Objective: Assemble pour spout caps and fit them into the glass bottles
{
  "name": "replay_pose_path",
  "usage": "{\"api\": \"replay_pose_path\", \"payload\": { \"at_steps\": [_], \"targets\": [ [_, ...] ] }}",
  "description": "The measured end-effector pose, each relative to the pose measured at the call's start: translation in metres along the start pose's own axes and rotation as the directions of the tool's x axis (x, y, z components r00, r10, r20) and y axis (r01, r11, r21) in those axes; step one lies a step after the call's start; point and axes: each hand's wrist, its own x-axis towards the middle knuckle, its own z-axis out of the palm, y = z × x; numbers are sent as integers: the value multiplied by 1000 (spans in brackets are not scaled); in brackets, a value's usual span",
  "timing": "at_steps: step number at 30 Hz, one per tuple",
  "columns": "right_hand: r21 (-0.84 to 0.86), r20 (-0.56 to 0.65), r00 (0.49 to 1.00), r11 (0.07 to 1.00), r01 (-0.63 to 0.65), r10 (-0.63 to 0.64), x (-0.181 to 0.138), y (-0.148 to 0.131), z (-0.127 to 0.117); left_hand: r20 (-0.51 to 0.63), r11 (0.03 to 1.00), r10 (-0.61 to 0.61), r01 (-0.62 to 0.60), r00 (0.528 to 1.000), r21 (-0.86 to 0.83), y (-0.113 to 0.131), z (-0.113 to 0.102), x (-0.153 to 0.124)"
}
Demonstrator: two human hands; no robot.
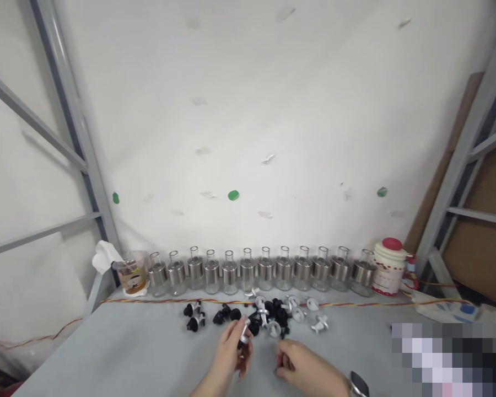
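My left hand (233, 348) is closed around a pour spout stopper (244, 334), silver at the upper end and black below. To its right, my right hand (294, 359) rests low over the table with fingers curled inward; whatever they may hold is hidden. Just beyond both hands lies a loose pile of black stopper parts (280, 314) and silver caps (274, 329). Two silver-and-black stoppers (195, 322) lie left of the pile, and black pieces (222, 314) lie between. A silver piece (320, 324) sits at the right of the pile.
Along the wall stands a row of glass bottles (265, 270) with metal sleeves. A drink cup (133, 277) and tissue are at the left end, a cream jar with a red lid (390, 267) at the right. A twisted red-yellow wire (165, 301) crosses the grey table (149, 342).
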Motion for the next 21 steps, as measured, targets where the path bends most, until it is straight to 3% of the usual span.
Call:
{"api": "replay_pose_path", "payload": {
  "at_steps": [3,6,8,11,14,16,18,21],
  "targets": [
    [45,-69,997,999,23,-20,0,-5,1,-25,998,55,-54,998,24,-4,-1,4],
    [390,-30,999,921,-8,21,7,-9,1,-3,984,156,-155,988,83,-7,-3,7],
    [635,24,998,770,-58,55,12,-11,1,40,968,211,-214,977,129,-9,-2,5],
    [866,68,993,488,-107,96,15,-14,3,128,949,249,-268,960,166,-12,0,-1],
    [975,111,980,171,-139,165,12,-19,6,209,948,234,-270,949,165,-15,5,-8],
    [987,157,975,8,-161,155,10,-22,8,249,950,214,-261,944,172,-16,8,-11],
    [984,176,978,-56,-171,114,8,-26,8,277,953,179,-236,944,189,-15,10,-13],
    [989,150,985,-2,-151,80,5,-29,6,254,962,120,-175,960,208,-10,11,-16]
  ]
}}
